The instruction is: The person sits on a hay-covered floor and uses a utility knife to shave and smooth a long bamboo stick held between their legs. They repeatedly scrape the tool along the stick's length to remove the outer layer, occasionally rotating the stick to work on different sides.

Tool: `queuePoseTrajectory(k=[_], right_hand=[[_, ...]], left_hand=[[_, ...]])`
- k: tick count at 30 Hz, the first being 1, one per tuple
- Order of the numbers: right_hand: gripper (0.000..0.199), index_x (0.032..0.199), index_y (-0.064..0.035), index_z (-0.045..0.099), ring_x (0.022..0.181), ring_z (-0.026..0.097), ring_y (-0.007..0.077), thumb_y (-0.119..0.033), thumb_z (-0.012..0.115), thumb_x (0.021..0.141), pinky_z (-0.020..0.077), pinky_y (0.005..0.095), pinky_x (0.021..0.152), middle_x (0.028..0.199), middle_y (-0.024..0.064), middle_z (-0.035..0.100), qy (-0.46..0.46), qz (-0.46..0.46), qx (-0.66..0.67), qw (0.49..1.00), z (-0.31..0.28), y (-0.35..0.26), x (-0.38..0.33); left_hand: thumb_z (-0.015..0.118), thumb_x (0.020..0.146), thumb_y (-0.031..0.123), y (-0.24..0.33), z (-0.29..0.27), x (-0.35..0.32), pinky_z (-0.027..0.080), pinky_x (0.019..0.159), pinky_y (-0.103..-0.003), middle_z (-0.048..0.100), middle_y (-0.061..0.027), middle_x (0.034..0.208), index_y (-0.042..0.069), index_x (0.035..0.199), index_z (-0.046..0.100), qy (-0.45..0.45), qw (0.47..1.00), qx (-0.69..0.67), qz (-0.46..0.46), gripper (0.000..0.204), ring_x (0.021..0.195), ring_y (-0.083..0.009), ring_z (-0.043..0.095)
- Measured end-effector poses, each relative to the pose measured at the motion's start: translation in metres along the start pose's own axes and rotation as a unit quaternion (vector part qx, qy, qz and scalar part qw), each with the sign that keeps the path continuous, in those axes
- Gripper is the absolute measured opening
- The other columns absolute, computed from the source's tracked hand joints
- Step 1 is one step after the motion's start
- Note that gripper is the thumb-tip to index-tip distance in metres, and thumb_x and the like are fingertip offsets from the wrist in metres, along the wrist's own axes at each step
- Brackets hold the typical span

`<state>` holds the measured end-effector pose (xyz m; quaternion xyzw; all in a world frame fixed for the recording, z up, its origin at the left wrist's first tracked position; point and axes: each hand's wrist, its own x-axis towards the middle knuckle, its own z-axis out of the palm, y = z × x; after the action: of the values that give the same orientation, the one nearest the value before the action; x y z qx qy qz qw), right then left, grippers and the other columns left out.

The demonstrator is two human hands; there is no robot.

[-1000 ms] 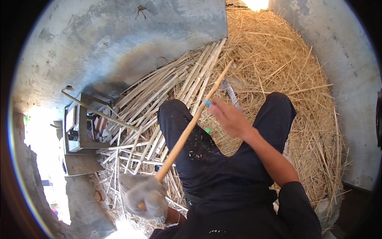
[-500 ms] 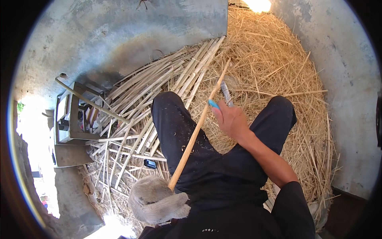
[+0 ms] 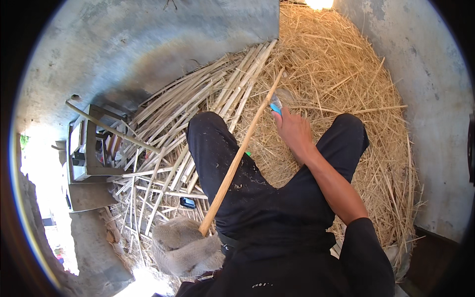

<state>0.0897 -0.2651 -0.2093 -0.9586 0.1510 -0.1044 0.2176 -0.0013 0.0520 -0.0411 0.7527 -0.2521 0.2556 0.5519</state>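
A long, pale wooden stick [image 3: 241,151] slants away from me across my left thigh, its tip narrowing over the straw. My left hand [image 3: 188,250], in a grey knitted glove, is closed around its thick near end. In my right hand [image 3: 295,132], which is bare, a knife [image 3: 276,108] with a blue handle is gripped. The knife lies close against the stick's upper part. Whether its blade touches the wood I cannot tell.
Loose straw [image 3: 336,69] covers the floor ahead and right. Split wooden strips [image 3: 198,99] are piled on the left, with a small dark glossy object [image 3: 187,203] among them. A metal-framed box [image 3: 91,143] stands at the left wall. Grey walls [image 3: 148,39] enclose the space.
My right hand has moved slightly up and away from me along the stick with the knife. My left hand and the stick's near end have shifted a little left.
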Motion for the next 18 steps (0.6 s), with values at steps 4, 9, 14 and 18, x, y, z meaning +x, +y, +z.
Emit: queuePoseTrajectory(k=[4,9,14,18], right_hand=[[0.035,0.097,-0.0012,0.058,0.055,0.06,0.0384,-0.035,0.05,0.102,0.0459,0.05,0.054,0.059,0.0209,0.057,-0.004,0.039,0.13,0.991,0.003,-0.014,-0.009],[0.034,0.101,-0.0003,0.063,0.057,0.059,0.0213,-0.034,0.057,0.099,0.0451,0.037,0.056,0.065,0.0131,0.061,0.044,0.114,0.347,0.93,0.015,0.01,-0.003],[0.026,0.097,-0.0027,0.063,0.058,0.053,0.0101,-0.029,0.066,0.095,0.041,0.0301,0.054,0.075,0.0045,0.065,0.016,0.083,0.483,0.872,0.026,0.004,0.02],[0.022,0.097,-0.0044,0.061,0.051,0.047,0.0081,-0.025,0.067,0.094,0.0365,0.0285,0.046,0.076,0.0048,0.067,-0.092,0.196,0.582,0.784,0.009,-0.011,0.028]], left_hand=[[0.084,0.065,0.023,0.005,-0.004,-0.002,0.053,0.055,-0.033,0.064,-0.0122,0.069,0.005,0.078,0.073,0.009,1.0,0.007,-0.012,0.024,0.061,-0.024,0.063],[0.085,0.063,0.024,0.0,0.0,-0.003,0.054,0.055,-0.033,0.065,-0.0131,0.07,0.005,0.077,0.074,0.022,0.999,-0.004,-0.025,0.026,0.061,-0.0243,0.063],[0.084,0.063,0.022,0.008,0.003,-0.007,0.054,0.055,-0.033,0.065,-0.0127,0.071,0.005,0.073,0.074,0.024,0.998,0.03,-0.044,0.022,0.06,-0.0252,0.063],[0.081,0.068,0.02,0.01,0.01,0.001,0.052,0.051,-0.03,0.064,-0.0104,0.07,0.004,0.076,0.072,-0.004,1.0,0.008,0.002,0.019,0.057,-0.022,0.061]])
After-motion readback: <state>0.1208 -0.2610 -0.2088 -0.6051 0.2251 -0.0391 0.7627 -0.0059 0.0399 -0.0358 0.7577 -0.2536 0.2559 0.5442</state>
